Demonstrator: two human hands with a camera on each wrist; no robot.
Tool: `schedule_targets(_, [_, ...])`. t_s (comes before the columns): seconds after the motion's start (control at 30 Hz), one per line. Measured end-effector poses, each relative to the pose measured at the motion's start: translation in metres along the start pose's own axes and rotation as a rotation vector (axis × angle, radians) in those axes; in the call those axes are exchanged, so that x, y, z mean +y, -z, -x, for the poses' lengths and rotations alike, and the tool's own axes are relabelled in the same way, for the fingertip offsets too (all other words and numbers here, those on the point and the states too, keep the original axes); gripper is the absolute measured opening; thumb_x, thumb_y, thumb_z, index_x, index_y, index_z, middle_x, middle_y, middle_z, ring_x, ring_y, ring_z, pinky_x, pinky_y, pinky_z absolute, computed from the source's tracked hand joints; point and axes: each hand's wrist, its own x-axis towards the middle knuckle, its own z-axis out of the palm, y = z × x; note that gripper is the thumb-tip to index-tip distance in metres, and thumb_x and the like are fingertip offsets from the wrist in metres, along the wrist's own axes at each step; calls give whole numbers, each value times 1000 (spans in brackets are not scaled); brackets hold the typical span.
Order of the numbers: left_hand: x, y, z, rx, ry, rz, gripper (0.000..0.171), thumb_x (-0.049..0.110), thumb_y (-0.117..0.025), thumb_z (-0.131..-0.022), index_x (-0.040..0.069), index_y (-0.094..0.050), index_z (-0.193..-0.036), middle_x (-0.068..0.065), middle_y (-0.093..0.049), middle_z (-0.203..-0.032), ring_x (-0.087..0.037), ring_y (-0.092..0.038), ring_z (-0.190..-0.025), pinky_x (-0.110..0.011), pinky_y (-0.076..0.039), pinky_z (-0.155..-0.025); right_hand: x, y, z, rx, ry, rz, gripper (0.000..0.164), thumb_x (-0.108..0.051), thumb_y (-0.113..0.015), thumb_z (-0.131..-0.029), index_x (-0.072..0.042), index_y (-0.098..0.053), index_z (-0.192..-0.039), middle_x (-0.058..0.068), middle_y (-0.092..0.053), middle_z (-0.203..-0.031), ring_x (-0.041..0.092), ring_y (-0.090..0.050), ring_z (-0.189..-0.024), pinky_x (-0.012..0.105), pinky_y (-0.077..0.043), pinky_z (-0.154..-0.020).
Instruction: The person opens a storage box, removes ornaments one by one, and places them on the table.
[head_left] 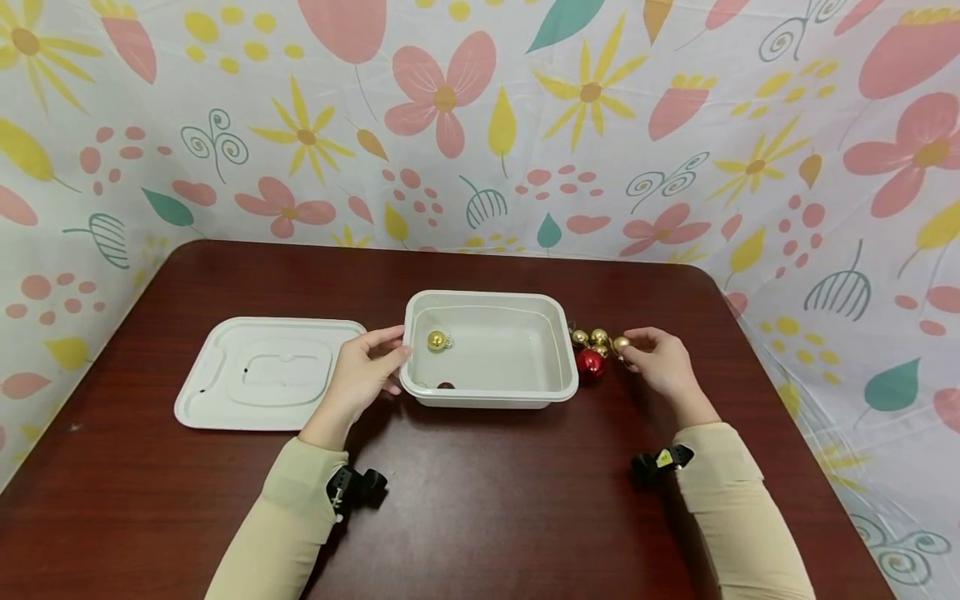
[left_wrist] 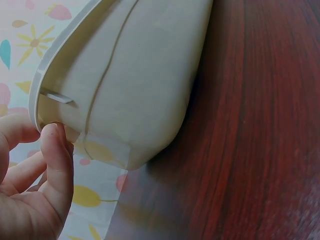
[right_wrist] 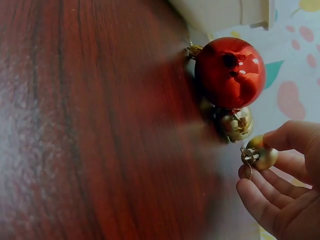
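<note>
A white plastic container (head_left: 491,346) stands on the table with a small gold bauble (head_left: 437,340) and a dark red piece (head_left: 446,386) inside, the latter partly hidden by the near wall. My left hand (head_left: 360,371) pinches the container's left rim, thumb and fingertips at the edge in the left wrist view. Beyond the right side lie several gold baubles (head_left: 598,337) and a larger shiny red bauble (right_wrist: 230,72). Between thumb and fingers, my right hand (head_left: 663,362) holds a matte gold bauble (right_wrist: 264,152) with a string loop, beside that cluster.
A white lid (head_left: 262,375) lies flat on the dark wooden table (head_left: 480,500), left of the container and partly behind my left hand. Behind the table hangs a flower-patterned cloth (head_left: 480,125). Each sleeve carries a black wrist camera (head_left: 660,462).
</note>
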Motion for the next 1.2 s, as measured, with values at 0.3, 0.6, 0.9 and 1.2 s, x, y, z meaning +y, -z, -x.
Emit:
schedule_targets(0.3, [-2,0,-1,0,-8,-5,39,12,-63,-83,4,-55,-120,-13,-54,-99,-14,-57,-52,-27,-52,-42,-2,0,-1,-9,-29,111,33,-24,-61,-84,-1,-59,-108,20,-64,-93,15,-60,-59,22,-50,-50])
schedule_targets(0.6, [-2,0,-1,-3,-7,-9,39,12,-63,-83,4,-55,-121,-14,-54,-100,-11,-57,-51,-27,-52,-43,-4,-1,1,-28,-49,142,36,-29,-61,-85,-3,-58,-110,19,-63,-98,13,-56,-59,23,-49,-51])
schedule_targets(0.9, [-1,0,0,0,-9,5,39,10,-62,-84,4,-54,-121,-12,-54,-99,-11,-56,-50,-26,-51,-41,-8,2,1,32,10,208,38,-32,-60,-85,-4,-60,-109,19,-62,-104,28,-56,-89,37,-47,-71])
schedule_targets(1.2, [0,-1,1,1,-11,11,39,10,-61,-84,4,-54,-121,-12,-55,-99,-11,-55,-51,-26,-51,-42,-24,3,3,93,91,211,37,-34,-57,-86,-4,-61,-108,16,-64,-98,25,-57,-84,30,-43,-66])
